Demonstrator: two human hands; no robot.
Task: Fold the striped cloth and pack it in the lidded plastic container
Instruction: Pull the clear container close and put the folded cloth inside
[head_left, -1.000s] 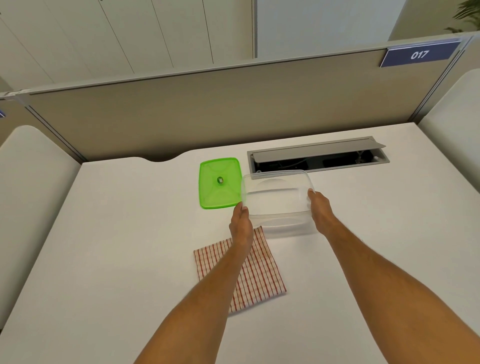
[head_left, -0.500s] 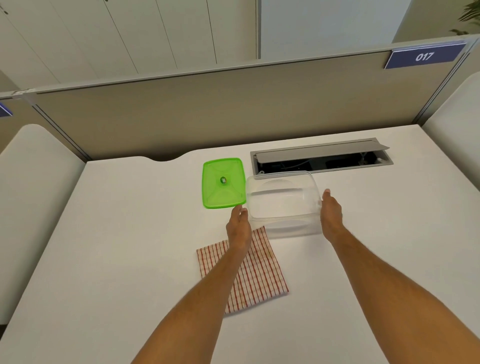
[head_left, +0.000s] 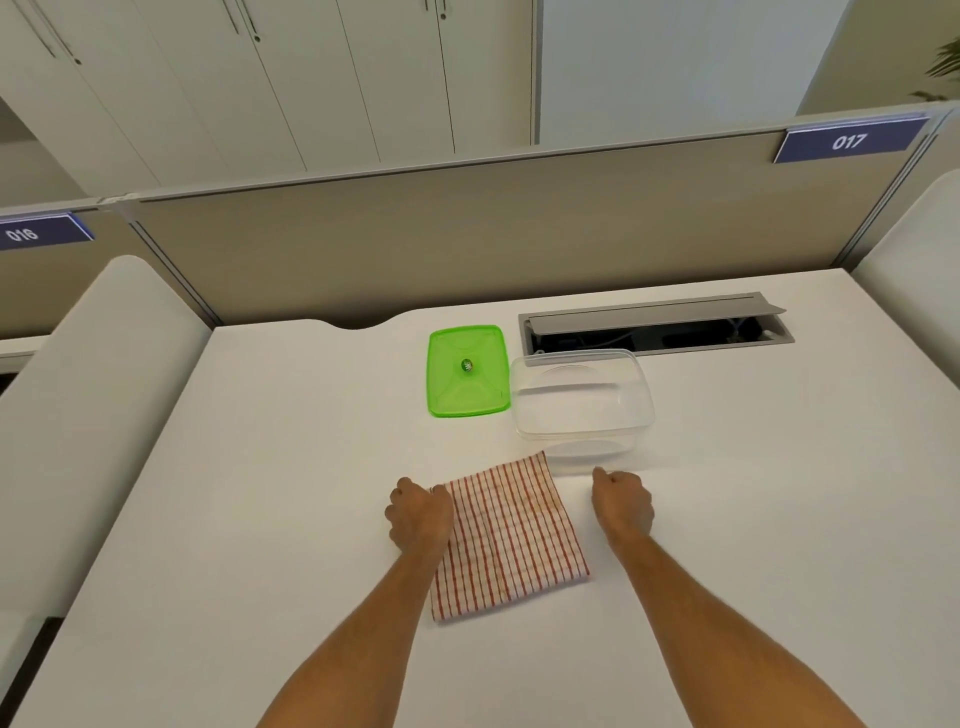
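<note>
White desk (head_left: 260, 467) w/ open grey cable tray (head_left: 654, 325) at rear. Beige partition (head_left: 415, 244) behind, signs "017" (head_left: 849, 141) & "016" (head_left: 23, 234). Cabinets (head_left: 260, 78) beyond; plant (head_left: 943, 62) top right.

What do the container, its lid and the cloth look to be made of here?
Container: clear, glossy plastic by the look; the table shows through its walls. Lid: translucent bright green plastic, smooth, with moulded ridges. Striped cloth: apparently woven fabric, matte, red lines on white, lying soft and flat with slight wrinkles.

Woven striped cloth (head_left: 511, 535), clear glossy plastic container (head_left: 582, 402), matt table (head_left: 260, 493)
</note>
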